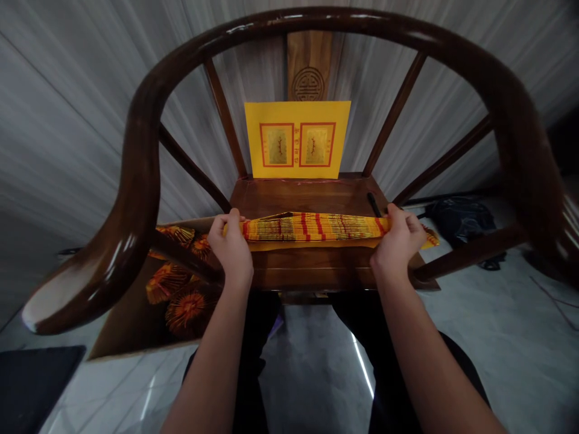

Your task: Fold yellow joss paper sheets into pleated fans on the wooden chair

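Here we go: the left hand [230,244] and the right hand [398,241] are well apart, each clamped on one end of a pleated yellow-and-red paper strip [312,228], stretched across the front of a dark wooden armchair seat [298,196]. Just beyond the right hand, a black pen [374,205] lies on the seat, and a yellow card [297,140] stands upright at the back edge. Off the left edge, an orange-flowered sheet [174,295] sticks out; a black bag [459,220] sits on the floor to the right.
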### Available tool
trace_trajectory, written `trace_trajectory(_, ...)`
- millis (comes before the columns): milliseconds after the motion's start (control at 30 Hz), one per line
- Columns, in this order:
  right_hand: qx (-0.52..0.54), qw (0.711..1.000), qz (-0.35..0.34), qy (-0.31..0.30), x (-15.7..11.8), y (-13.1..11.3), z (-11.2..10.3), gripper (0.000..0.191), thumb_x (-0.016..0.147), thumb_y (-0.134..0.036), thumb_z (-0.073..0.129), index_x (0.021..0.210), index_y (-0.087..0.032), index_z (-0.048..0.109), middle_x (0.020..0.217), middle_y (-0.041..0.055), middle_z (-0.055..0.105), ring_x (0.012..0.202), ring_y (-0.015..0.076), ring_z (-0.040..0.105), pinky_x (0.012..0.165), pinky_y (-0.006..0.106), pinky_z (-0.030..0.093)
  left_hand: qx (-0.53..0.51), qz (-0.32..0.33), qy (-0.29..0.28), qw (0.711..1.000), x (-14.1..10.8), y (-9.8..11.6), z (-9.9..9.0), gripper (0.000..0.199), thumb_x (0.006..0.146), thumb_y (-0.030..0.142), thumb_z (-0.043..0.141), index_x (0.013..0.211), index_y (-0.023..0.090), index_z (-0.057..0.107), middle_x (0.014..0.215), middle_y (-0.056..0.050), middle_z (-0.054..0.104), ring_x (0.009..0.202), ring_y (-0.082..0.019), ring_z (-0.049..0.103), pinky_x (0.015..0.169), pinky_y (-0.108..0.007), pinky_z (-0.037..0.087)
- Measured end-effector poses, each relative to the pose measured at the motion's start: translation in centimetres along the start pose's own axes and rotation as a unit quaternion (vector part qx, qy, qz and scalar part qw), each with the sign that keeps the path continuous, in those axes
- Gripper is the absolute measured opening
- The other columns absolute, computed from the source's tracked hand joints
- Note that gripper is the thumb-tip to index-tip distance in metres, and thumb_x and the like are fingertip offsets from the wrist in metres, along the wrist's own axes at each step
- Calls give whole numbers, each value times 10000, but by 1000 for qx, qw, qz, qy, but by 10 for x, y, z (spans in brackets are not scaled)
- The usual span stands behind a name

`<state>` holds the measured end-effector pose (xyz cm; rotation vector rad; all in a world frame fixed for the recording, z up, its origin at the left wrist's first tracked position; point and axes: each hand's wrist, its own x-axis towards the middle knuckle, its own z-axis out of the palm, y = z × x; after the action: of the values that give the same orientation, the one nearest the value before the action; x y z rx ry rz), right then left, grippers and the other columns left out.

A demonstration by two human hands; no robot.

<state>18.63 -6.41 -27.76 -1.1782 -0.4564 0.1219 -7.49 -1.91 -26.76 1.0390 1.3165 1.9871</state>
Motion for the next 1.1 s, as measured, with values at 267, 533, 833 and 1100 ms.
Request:
trace_trajectory(267,8,999,40,15,-2,12,0,342,733,-345,766,557,-208,508,594,-75,404,614,107,397,629,274,353,-17,-107,-5,994,-1,-7,2,244,766,328,724,628,184,583,613,59,485,614,-117,450,625,-260,366)
trace_trajectory(533,10,1000,-3,-4,2,3,-3,358,747,-352,769,581,-217,483,618,-73,422,622,106,417,655,276,398,-46,-90,19,995,-6,-1,6,227,748,310,705,608,188,575,635,47,562,642,-117,498,660,-252,397)
trace_trajectory(833,52,999,-3,-5,-6,0,-1,450,707,-278,692,525,-238,282,524,-80,376,553,109,431,584,268,399,-76,-55,100,991,-14,2,11,386,758,241,636,476,208,374,487,75,339,522,-94,292,549,-269,238)
trace_trajectory(1100,-167,973,-125,-97,4,-17,-17,417,896,-459,705,594,-215,553,620,-26,485,691,159,451,788,343,418,-62,-73,135,986,-20,7,15,411,746,228,621,512,224,283,542,74,232,550,-95,204,537,-288,146)
